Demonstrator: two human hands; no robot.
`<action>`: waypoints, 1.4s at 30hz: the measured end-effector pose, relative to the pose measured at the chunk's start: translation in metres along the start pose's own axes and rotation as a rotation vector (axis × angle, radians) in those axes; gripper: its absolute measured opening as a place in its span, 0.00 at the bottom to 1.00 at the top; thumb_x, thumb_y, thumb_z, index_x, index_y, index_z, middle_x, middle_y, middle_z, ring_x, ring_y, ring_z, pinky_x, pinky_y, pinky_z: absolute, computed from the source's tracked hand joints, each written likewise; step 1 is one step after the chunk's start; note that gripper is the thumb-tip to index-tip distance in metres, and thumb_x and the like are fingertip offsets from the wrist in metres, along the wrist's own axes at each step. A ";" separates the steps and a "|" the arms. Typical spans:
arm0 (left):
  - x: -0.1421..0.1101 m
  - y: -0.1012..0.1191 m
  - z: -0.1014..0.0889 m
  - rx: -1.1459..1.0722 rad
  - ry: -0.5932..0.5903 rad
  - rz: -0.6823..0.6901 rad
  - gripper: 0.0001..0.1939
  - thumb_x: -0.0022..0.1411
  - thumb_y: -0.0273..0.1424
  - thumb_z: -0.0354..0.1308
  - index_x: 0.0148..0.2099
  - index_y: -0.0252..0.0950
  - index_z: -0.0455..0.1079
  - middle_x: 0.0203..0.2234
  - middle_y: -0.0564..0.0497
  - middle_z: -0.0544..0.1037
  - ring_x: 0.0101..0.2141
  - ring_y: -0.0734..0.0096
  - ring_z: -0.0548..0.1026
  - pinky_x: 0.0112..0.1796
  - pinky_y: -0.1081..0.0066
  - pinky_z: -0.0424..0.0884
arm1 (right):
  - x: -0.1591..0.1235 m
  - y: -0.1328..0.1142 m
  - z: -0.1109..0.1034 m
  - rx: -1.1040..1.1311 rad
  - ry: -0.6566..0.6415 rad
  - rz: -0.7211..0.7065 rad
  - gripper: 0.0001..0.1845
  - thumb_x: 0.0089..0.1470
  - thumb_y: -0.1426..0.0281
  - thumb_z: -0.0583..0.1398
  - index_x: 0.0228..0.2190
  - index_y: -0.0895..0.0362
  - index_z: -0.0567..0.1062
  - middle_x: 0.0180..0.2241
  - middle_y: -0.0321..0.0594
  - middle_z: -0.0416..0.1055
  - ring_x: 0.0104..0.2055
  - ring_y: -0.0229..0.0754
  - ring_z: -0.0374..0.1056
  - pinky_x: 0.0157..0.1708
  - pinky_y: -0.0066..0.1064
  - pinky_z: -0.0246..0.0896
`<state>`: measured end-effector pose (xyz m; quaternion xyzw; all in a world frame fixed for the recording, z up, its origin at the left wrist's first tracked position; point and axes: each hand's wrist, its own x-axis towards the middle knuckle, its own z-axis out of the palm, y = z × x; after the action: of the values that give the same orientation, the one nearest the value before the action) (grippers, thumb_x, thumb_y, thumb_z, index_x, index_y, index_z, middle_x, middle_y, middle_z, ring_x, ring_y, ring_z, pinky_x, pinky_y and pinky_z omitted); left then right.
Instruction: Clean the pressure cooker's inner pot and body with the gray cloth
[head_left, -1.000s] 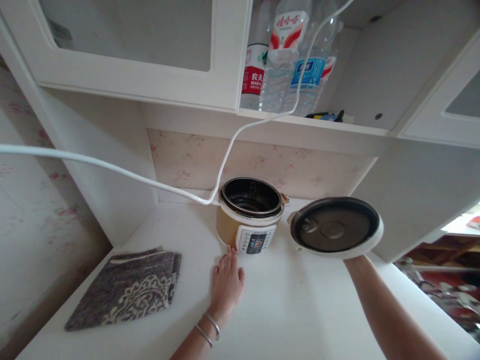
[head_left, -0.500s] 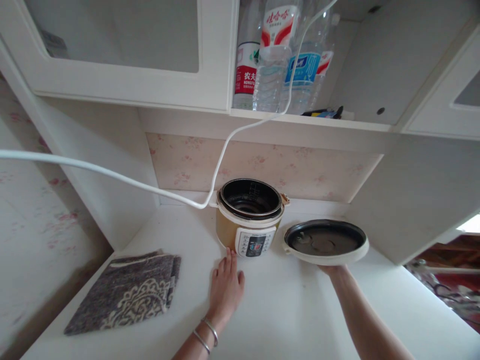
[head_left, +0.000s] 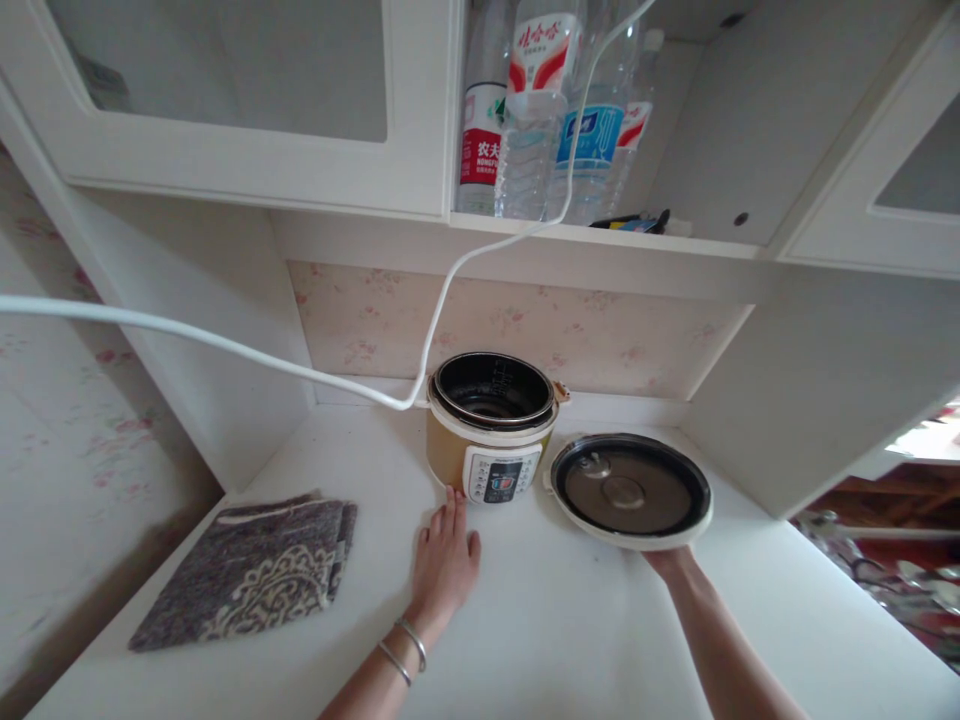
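Observation:
An electric pressure cooker [head_left: 447, 452] stands on the white counter with its top off, showing the black inner pot [head_left: 491, 392]. My left hand [head_left: 445, 560] lies palm down in front of it, fingers stretched out, fingertips at the cooker's lower front edge beside the control panel [head_left: 501, 474]. To the right, my right hand [head_left: 673, 563] holds the cooker lid [head_left: 622, 492] from below, its dark inner side facing up. The lid hides most of that hand's fingers.
A folded grey patterned cloth [head_left: 247, 575] lies at the left of the counter [head_left: 540, 620]. A white cable [head_left: 262, 350] hangs across the view before the cooker. Overhead, a cabinet shelf [head_left: 690, 240] holds several plastic bottles [head_left: 534, 150]. Side panels bound the counter.
The lid in my right hand has tilted, so more of its inner side shows, and it has shifted slightly left. My left hand stays at the cooker's base. The view has moved a little.

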<state>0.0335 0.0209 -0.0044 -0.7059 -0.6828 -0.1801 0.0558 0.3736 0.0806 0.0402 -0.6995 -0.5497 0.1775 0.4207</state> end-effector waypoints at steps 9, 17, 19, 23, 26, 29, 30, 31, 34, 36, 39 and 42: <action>-0.002 -0.003 -0.003 -0.134 -0.090 -0.022 0.24 0.64 0.31 0.46 0.62 0.36 0.61 0.67 0.46 0.47 0.57 0.58 0.63 0.53 0.60 0.62 | -0.014 0.055 -0.023 0.556 -0.026 0.204 0.21 0.44 0.57 0.57 0.41 0.46 0.75 0.40 0.38 0.77 0.47 0.50 0.72 0.48 0.38 0.69; 0.062 -0.032 -0.086 -0.729 -0.109 -0.142 0.17 0.63 0.38 0.48 0.47 0.36 0.72 0.40 0.46 0.80 0.38 0.65 0.77 0.40 0.70 0.69 | -0.043 0.102 -0.042 0.923 0.036 0.467 0.14 0.39 0.69 0.67 0.33 0.53 0.76 0.36 0.35 0.77 0.39 0.38 0.73 0.39 0.21 0.72; 0.090 -0.034 -0.120 -0.793 -0.034 -0.182 0.16 0.62 0.40 0.49 0.44 0.37 0.72 0.36 0.48 0.80 0.31 0.67 0.77 0.35 0.71 0.69 | -0.050 0.103 -0.045 0.956 0.012 0.460 0.16 0.41 0.66 0.69 0.36 0.53 0.76 0.39 0.35 0.77 0.41 0.37 0.73 0.42 0.20 0.71; 0.139 -0.028 -0.167 -0.868 -0.156 -0.315 0.18 0.61 0.44 0.50 0.37 0.36 0.71 0.33 0.47 0.79 0.22 0.70 0.73 0.23 0.72 0.63 | -0.060 0.096 -0.046 1.007 0.037 0.448 0.21 0.41 0.61 0.70 0.38 0.53 0.76 0.41 0.36 0.76 0.44 0.38 0.72 0.45 0.22 0.69; 0.167 -0.022 -0.176 -0.790 -0.193 -0.410 0.20 0.55 0.49 0.55 0.28 0.35 0.69 0.25 0.45 0.77 0.23 0.66 0.72 0.21 0.72 0.58 | -0.067 0.092 -0.043 0.936 0.068 0.445 0.24 0.39 0.58 0.71 0.38 0.56 0.77 0.41 0.38 0.76 0.42 0.39 0.72 0.43 0.22 0.70; 0.191 -0.021 -0.170 -0.674 -0.101 -0.423 0.19 0.45 0.45 0.66 0.20 0.36 0.65 0.18 0.46 0.73 0.27 0.60 0.74 0.23 0.71 0.59 | -0.075 0.090 -0.040 0.769 0.123 0.429 0.28 0.39 0.54 0.70 0.39 0.58 0.77 0.39 0.39 0.76 0.40 0.39 0.72 0.40 0.23 0.69; 0.198 -0.022 -0.167 -0.669 -0.098 -0.436 0.19 0.42 0.42 0.68 0.19 0.36 0.64 0.17 0.47 0.71 0.28 0.59 0.74 0.23 0.71 0.59 | -0.077 0.089 -0.039 0.718 0.138 0.419 0.28 0.39 0.53 0.69 0.39 0.58 0.77 0.38 0.39 0.76 0.40 0.39 0.72 0.39 0.23 0.69; 0.204 -0.023 -0.164 -0.689 -0.113 -0.457 0.18 0.40 0.38 0.69 0.18 0.36 0.63 0.15 0.48 0.70 0.27 0.60 0.74 0.23 0.72 0.59 | -0.078 0.089 -0.038 0.681 0.147 0.407 0.29 0.39 0.52 0.68 0.39 0.58 0.77 0.37 0.39 0.76 0.39 0.40 0.72 0.39 0.24 0.68; 0.217 -0.028 -0.157 -0.833 -0.183 -0.515 0.14 0.40 0.28 0.68 0.17 0.36 0.63 0.10 0.52 0.66 0.20 0.65 0.71 0.20 0.74 0.58 | -0.080 0.091 -0.036 0.638 0.162 0.393 0.30 0.40 0.50 0.67 0.39 0.59 0.77 0.35 0.39 0.76 0.38 0.41 0.71 0.39 0.27 0.67; 0.222 -0.031 -0.155 -0.911 -0.210 -0.526 0.12 0.42 0.25 0.65 0.18 0.36 0.63 0.09 0.53 0.64 0.16 0.69 0.68 0.17 0.74 0.58 | -0.080 0.093 -0.035 0.621 0.179 0.386 0.31 0.40 0.49 0.67 0.40 0.59 0.77 0.35 0.40 0.76 0.38 0.42 0.71 0.40 0.29 0.66; 0.227 -0.033 -0.154 -0.992 -0.241 -0.521 0.10 0.44 0.23 0.63 0.19 0.35 0.63 0.08 0.53 0.65 0.12 0.73 0.64 0.15 0.76 0.58 | -0.079 0.094 -0.035 0.546 0.193 0.366 0.32 0.40 0.48 0.66 0.40 0.59 0.77 0.34 0.41 0.76 0.37 0.44 0.71 0.39 0.32 0.65; 0.230 -0.034 -0.153 -1.091 -0.253 -0.508 0.09 0.45 0.21 0.61 0.20 0.34 0.64 0.10 0.51 0.67 0.11 0.75 0.64 0.14 0.76 0.59 | -0.079 0.092 -0.036 0.480 0.195 0.353 0.34 0.40 0.46 0.64 0.40 0.60 0.77 0.33 0.42 0.76 0.36 0.46 0.71 0.39 0.35 0.65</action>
<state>-0.0270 0.1906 0.2080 -0.4639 -0.6402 -0.4261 -0.4397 0.4295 -0.0102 -0.0283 -0.6786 -0.3194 0.3045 0.5872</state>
